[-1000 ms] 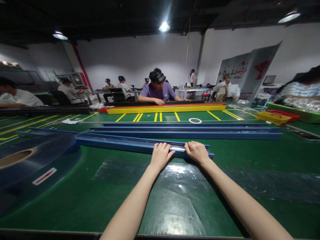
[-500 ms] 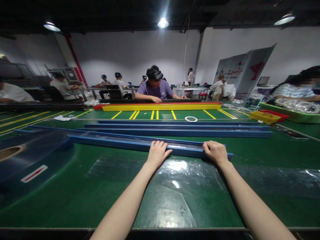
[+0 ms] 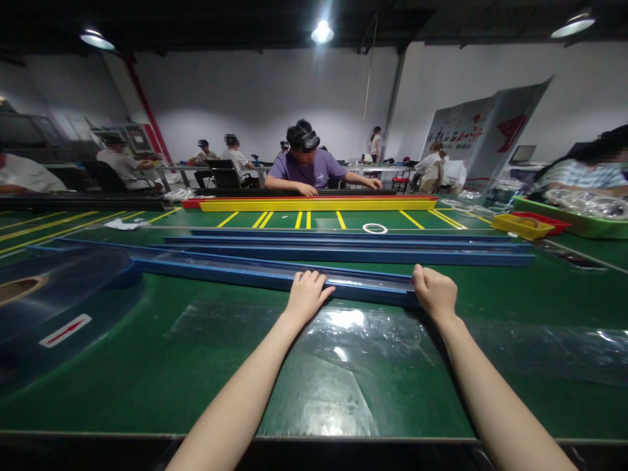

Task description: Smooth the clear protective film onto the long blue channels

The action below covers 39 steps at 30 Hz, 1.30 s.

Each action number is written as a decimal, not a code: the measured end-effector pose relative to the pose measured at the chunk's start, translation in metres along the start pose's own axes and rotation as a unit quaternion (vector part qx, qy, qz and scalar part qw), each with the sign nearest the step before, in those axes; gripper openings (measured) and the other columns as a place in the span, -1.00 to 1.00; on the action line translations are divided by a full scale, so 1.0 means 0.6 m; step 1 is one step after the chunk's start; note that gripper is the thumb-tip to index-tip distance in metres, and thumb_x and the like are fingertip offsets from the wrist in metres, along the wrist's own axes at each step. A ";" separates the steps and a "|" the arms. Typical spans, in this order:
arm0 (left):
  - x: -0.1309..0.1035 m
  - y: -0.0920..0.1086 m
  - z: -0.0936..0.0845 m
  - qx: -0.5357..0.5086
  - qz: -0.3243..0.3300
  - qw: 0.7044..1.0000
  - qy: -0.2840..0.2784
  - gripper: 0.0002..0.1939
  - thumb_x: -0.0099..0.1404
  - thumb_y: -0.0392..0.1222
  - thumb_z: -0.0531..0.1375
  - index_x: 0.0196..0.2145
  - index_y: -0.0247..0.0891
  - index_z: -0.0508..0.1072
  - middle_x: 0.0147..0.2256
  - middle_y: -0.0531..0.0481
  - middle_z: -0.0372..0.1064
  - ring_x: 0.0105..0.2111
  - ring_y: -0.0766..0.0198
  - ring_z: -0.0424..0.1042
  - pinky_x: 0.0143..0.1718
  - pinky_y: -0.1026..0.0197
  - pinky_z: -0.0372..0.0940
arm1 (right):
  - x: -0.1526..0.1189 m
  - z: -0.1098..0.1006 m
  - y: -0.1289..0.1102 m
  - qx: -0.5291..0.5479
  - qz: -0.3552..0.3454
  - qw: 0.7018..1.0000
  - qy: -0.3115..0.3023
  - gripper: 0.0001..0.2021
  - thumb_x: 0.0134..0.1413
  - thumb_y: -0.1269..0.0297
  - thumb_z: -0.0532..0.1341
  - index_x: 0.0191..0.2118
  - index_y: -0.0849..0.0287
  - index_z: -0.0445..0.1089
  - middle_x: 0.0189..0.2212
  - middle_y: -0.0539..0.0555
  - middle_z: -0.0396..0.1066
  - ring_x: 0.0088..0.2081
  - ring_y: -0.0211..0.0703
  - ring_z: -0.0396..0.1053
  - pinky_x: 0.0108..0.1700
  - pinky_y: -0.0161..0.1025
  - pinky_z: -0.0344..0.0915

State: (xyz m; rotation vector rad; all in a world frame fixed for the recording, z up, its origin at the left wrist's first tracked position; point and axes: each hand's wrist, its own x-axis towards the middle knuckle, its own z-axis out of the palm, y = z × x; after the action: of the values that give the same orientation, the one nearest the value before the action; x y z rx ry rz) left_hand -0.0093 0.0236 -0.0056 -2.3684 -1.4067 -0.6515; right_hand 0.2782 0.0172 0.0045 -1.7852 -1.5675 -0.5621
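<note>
A long blue channel (image 3: 245, 271) lies slantwise across the green table, with clear film along its inside. My left hand (image 3: 308, 296) rests on its near edge, fingers over the rim and thumb apart to the right. At the channel's right end my right hand (image 3: 436, 292) is closed, its fingers curled in; what they hold, if anything, is hidden. More blue channels (image 3: 353, 254) lie just behind. A large roll of clear film (image 3: 98, 288) with a red arrow label sits at the left. Clear film (image 3: 373, 337) lies flat in front of my hands.
Yellow (image 3: 314, 205) and red channels lie farther back, near a person in a purple shirt (image 3: 314, 171). A white ring (image 3: 375, 228) is on the table. Yellow (image 3: 521, 226), red and green trays stand at the right. Other people sit at tables behind.
My right hand has moved a little to the right along the channel's end, its fist tighter. My left hand has hardly moved. The person opposite has stretched out an arm.
</note>
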 end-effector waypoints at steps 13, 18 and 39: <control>0.002 0.001 0.000 0.005 -0.003 1.000 -0.021 -0.66 0.30 0.04 -0.05 -0.26 -0.24 0.37 -0.31 -0.04 0.37 -0.25 0.17 0.27 -0.25 0.15 0.02 | -0.006 -0.006 -0.023 -0.009 -0.008 0.997 -0.079 -0.49 0.16 0.12 -0.17 -0.56 0.20 0.40 -0.53 0.13 0.43 -0.53 -0.26 0.25 -0.50 -0.34 -0.09; 0.003 0.001 0.001 0.014 0.000 1.000 -0.027 -0.65 0.31 0.04 -0.06 -0.27 -0.25 0.37 -0.31 -0.05 0.37 -0.25 0.17 0.27 -0.26 0.15 0.01 | -0.008 -0.007 -0.033 -0.029 -0.021 0.994 -0.104 -0.55 0.14 0.14 -0.11 -0.56 0.21 0.39 -0.52 0.14 0.43 -0.53 -0.25 0.27 -0.51 -0.33 -0.11; 0.003 0.002 0.002 0.008 -0.003 1.000 -0.022 -0.67 0.30 0.04 -0.05 -0.31 -0.24 0.36 -0.31 -0.07 0.37 -0.26 0.16 0.26 -0.26 0.13 0.02 | -0.023 -0.008 -0.071 0.032 -0.164 0.975 -0.144 -0.62 0.15 0.15 -0.08 -0.53 0.15 0.35 -0.50 0.06 0.40 -0.39 -0.23 0.30 -0.40 -0.33 0.02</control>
State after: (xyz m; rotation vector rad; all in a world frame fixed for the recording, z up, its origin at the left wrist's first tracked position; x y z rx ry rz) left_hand -0.0073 0.0250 -0.0054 -2.3806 -1.4326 -0.5896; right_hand 0.2349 0.0061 0.0068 -1.6222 -2.0799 -0.4087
